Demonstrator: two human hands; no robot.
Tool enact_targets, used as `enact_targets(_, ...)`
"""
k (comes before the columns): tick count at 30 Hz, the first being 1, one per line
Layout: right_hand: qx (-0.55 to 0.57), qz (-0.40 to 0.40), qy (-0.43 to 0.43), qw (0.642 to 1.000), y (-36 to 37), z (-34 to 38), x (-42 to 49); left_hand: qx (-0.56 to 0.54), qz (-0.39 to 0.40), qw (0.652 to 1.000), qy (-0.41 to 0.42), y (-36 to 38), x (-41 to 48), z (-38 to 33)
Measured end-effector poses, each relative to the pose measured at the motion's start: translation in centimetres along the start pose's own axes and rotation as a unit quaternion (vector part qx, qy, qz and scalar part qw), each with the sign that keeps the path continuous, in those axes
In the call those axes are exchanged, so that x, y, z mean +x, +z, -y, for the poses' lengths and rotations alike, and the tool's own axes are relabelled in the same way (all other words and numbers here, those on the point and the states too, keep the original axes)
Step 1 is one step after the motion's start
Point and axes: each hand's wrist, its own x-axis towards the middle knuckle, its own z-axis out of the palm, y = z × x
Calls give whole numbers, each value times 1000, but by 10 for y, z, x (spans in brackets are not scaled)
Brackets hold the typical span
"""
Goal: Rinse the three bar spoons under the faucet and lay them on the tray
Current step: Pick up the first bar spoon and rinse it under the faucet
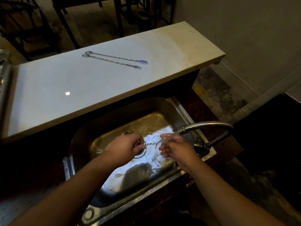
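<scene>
Over the steel sink (81,141), my left hand (125,147) pinches one end of a thin twisted bar spoon (152,143). My right hand (175,147) holds its other end under the water that runs from the curved faucet (206,124). The spoon's ends are hidden in my fingers. Two more bar spoons (114,60) with twisted stems and small fork ends lie side by side on the pale raised counter (65,82) behind the sink. No tray shows in view.
The faucet's lever handle (216,139) stands at the sink's right rim. The drain (140,152) sits under my left hand. Dark chairs and table legs (65,22) stand on the floor beyond the counter. A metal object (3,75) rises at the far left edge.
</scene>
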Motion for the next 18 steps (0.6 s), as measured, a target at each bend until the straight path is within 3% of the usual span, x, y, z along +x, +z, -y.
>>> enact_targets(14,-3,5,6,1000,2,-2,2,30,1,1000,7,5,-3,7)
enact_targets(18,-16,4,6,1000,2,3,-2,-4,-2,1000,-5,5,-6,5)
